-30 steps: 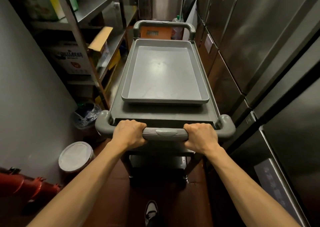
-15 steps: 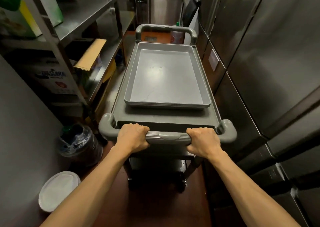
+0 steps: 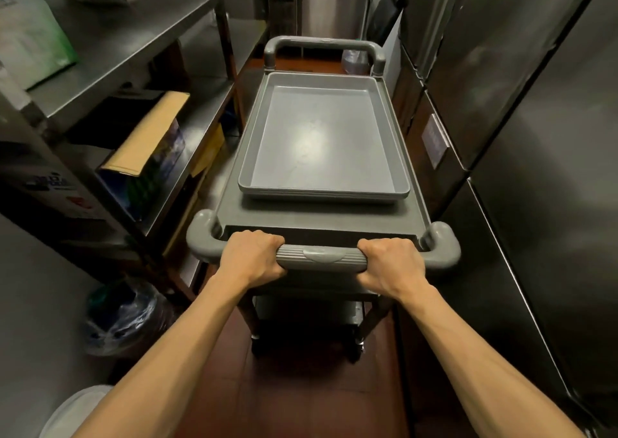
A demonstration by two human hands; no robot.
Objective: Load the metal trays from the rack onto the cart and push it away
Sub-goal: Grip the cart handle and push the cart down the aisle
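A grey cart [image 3: 234, 203] stands in a narrow aisle right in front of me. On its top shelf lies a stack of grey metal trays [image 3: 322, 140], nested flat, the top one with nothing in it. My left hand [image 3: 252, 255] is wrapped around the left part of the cart's near handle [image 3: 321, 257]. My right hand [image 3: 389, 263] grips the right part of the same handle. The cart's lower shelf and wheels are mostly hidden in shadow under my arms.
A steel shelving rack [image 3: 133, 43] with a cardboard box [image 3: 147, 150] and a green-white bag [image 3: 30, 39] lines the left side. Tall steel fridge doors [image 3: 521, 110] line the right. A bagged bin [image 3: 123, 317] and a white lid [image 3: 77, 411] sit on the floor at left. A steel cabinet [image 3: 331, 9] stands ahead.
The cart has rolled forward down the aisle with both hands on its handle. The rack, bin and white lid have slid back toward me on the left.
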